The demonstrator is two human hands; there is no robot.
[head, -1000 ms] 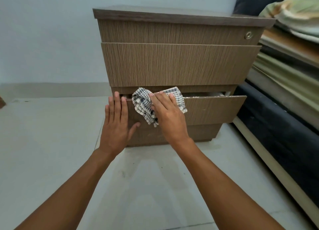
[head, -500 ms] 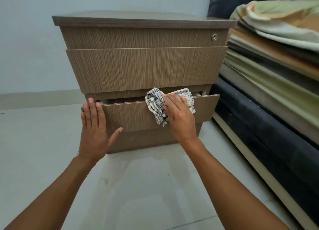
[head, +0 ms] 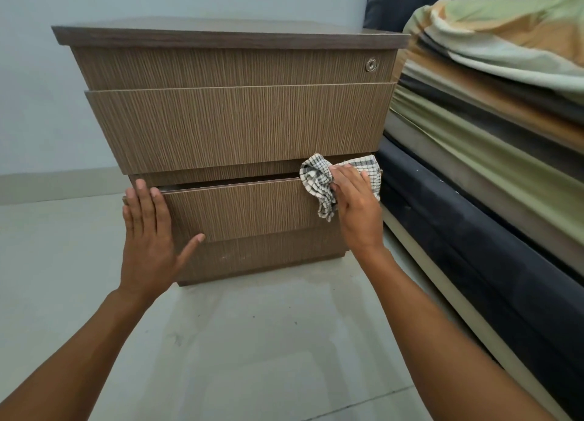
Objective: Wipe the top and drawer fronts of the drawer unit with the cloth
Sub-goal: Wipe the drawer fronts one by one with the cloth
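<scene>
Two hands on the bottom drawer front [head: 246,209] of a drawer unit [head: 234,111], left hand [head: 147,231] flat, fingers spread, holding nothing, right hand [head: 355,205] pressing checked cloth [head: 316,177] at its right end, drawer slightly ajar.

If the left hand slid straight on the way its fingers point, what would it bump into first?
The left hand points up the bottom drawer front. It would probably meet the overhanging lower edge of the middle drawer front first, though depth is hard to judge.

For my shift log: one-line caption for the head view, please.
Right hand presses checked cloth on the lower drawer front; left hand flat at its left end.
</scene>
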